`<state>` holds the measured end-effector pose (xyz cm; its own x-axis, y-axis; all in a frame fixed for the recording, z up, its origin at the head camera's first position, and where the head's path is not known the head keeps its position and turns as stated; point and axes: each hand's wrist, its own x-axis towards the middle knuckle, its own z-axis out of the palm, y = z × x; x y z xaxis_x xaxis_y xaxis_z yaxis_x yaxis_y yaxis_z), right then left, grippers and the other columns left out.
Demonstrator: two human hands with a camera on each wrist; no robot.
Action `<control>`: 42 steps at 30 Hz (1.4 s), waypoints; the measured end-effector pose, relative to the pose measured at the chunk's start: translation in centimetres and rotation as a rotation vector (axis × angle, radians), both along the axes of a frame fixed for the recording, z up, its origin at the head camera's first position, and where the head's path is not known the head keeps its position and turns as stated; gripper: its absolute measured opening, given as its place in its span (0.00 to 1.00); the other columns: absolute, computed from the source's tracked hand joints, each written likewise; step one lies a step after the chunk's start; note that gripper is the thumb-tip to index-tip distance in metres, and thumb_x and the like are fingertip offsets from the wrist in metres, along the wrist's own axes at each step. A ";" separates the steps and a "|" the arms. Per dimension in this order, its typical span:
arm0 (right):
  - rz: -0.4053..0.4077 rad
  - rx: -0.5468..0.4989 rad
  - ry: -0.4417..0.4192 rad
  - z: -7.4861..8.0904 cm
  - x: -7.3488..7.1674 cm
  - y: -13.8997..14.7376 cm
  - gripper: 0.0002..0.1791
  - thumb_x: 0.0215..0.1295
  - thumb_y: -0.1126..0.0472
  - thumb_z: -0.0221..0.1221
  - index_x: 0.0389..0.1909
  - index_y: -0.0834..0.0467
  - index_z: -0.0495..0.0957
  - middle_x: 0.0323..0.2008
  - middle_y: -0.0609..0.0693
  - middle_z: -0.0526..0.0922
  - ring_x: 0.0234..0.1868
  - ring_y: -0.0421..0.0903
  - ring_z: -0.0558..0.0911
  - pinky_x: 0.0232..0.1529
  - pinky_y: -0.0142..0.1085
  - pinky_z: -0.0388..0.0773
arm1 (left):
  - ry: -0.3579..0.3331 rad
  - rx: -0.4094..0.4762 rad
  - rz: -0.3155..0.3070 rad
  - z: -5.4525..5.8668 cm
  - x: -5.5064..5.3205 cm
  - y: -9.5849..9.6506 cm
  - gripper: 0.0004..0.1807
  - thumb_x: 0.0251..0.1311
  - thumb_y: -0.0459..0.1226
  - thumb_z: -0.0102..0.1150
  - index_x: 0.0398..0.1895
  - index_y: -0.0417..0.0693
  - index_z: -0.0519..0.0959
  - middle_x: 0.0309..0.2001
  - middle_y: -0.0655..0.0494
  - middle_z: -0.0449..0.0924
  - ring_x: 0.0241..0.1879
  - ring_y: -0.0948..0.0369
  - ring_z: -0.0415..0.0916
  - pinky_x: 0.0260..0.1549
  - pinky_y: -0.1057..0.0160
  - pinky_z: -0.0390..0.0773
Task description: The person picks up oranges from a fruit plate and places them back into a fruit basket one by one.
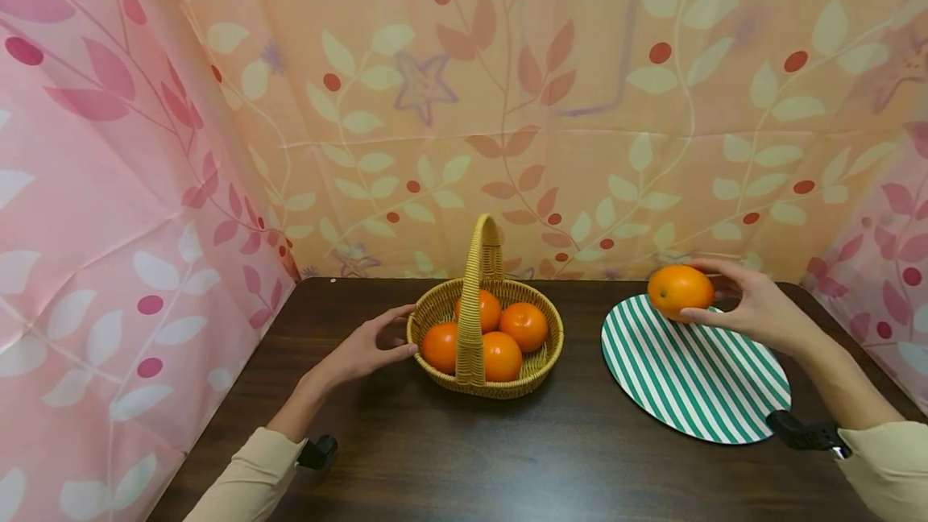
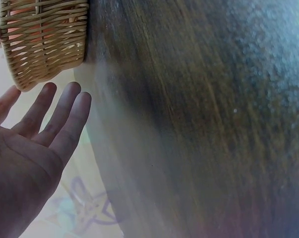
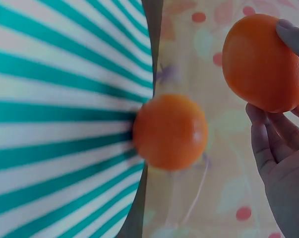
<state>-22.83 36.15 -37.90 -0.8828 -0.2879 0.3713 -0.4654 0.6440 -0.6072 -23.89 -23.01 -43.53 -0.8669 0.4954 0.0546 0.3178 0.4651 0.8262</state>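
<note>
My right hand (image 1: 754,304) holds an orange (image 1: 680,292) between thumb and fingers, raised over the far part of a round green-and-white striped placemat (image 1: 696,377). The right wrist view shows that held orange (image 3: 263,62) and a second orange (image 3: 170,132) resting on the placemat near its edge; in the head view I cannot make the second one out. At the basket's left side, my left hand (image 1: 370,345) touches the rim with loosely extended fingers. This yellow wicker basket (image 1: 428,308), with a tall arched handle, contains several oranges (image 1: 524,327).
All this stands on a dark wooden table (image 1: 464,457). A leaf-patterned cloth (image 1: 449,103) hangs behind the table, with pink patterned cloth (image 1: 94,184) at the left side. Dark bands (image 1: 316,452) circle both wrists.
</note>
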 end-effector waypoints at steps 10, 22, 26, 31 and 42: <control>0.148 -0.012 -0.014 0.0 -1.4 -4.7 0.36 0.56 0.63 0.76 0.66 0.60 0.74 0.54 0.54 0.78 0.44 0.46 0.81 0.43 0.30 0.80 | -0.006 0.013 0.005 0.3 0.2 0.1 0.39 0.67 0.39 0.67 0.78 0.44 0.61 0.66 0.36 0.70 0.57 0.41 0.77 0.50 0.50 0.81; 0.325 -0.109 -0.091 -0.7 -2.9 -11.3 0.37 0.55 0.61 0.77 0.66 0.57 0.74 0.54 0.50 0.80 0.47 0.48 0.82 0.46 0.45 0.82 | 0.006 0.029 -0.006 0.1 0.1 0.0 0.39 0.67 0.38 0.67 0.78 0.43 0.61 0.67 0.38 0.69 0.59 0.41 0.75 0.52 0.45 0.79; 0.372 -0.122 -0.100 -0.8 -2.8 -13.0 0.37 0.54 0.60 0.78 0.65 0.56 0.75 0.55 0.49 0.80 0.49 0.47 0.82 0.49 0.41 0.81 | 0.013 0.034 -0.012 0.0 0.0 -0.1 0.39 0.67 0.38 0.67 0.78 0.42 0.61 0.67 0.38 0.69 0.61 0.41 0.73 0.53 0.44 0.78; 0.431 -0.114 -0.064 -1.4 -2.5 -14.7 0.37 0.53 0.59 0.78 0.65 0.57 0.75 0.55 0.49 0.80 0.51 0.47 0.81 0.53 0.41 0.79 | 0.022 0.033 -0.016 -0.1 -0.1 0.0 0.39 0.67 0.38 0.68 0.78 0.43 0.61 0.65 0.37 0.71 0.59 0.41 0.74 0.54 0.42 0.77; 0.475 -0.088 -0.074 -2.3 -1.3 -16.5 0.38 0.51 0.54 0.80 0.63 0.55 0.76 0.57 0.46 0.80 0.53 0.47 0.80 0.56 0.46 0.77 | 0.009 0.031 -0.013 0.2 0.1 0.2 0.39 0.67 0.37 0.67 0.77 0.42 0.61 0.67 0.36 0.68 0.60 0.40 0.74 0.51 0.49 0.80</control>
<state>-24.12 19.64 -40.21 -0.6865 -0.6354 0.3535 -0.6489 0.3160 -0.6922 -23.75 -22.85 -43.34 -0.8599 0.5045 0.0777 0.3310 0.4352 0.8373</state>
